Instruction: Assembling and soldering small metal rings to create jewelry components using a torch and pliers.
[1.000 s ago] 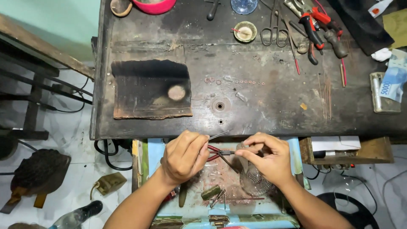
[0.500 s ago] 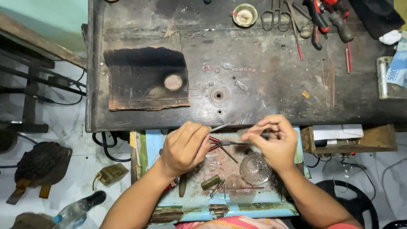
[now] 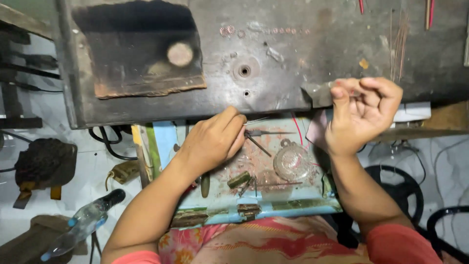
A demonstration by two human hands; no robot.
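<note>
My left hand (image 3: 215,139) hovers over a light blue drawer tray (image 3: 293,205) and pinches thin metal tweezers (image 3: 259,133) whose tips point right. My right hand (image 3: 364,112) is raised at the front edge of the dark workbench (image 3: 293,54), fingers curled together around a small translucent plastic bag (image 3: 320,93). What the tweezer tips hold, if anything, is too small to tell. A round clear glass dish (image 3: 291,161) lies in the tray between my hands.
A scorched dark board (image 3: 141,54) with a round pale disc (image 3: 180,54) lies on the bench's left. Thin wires (image 3: 398,41) lie at the right. The tray holds small tools and a green cylinder (image 3: 239,179). A plastic bottle (image 3: 85,222) lies on the floor.
The view has moved closer to the bench. My right hand has lifted up and right from the tweezers to the bench edge, holding the small bag. My left hand stays over the tray.
</note>
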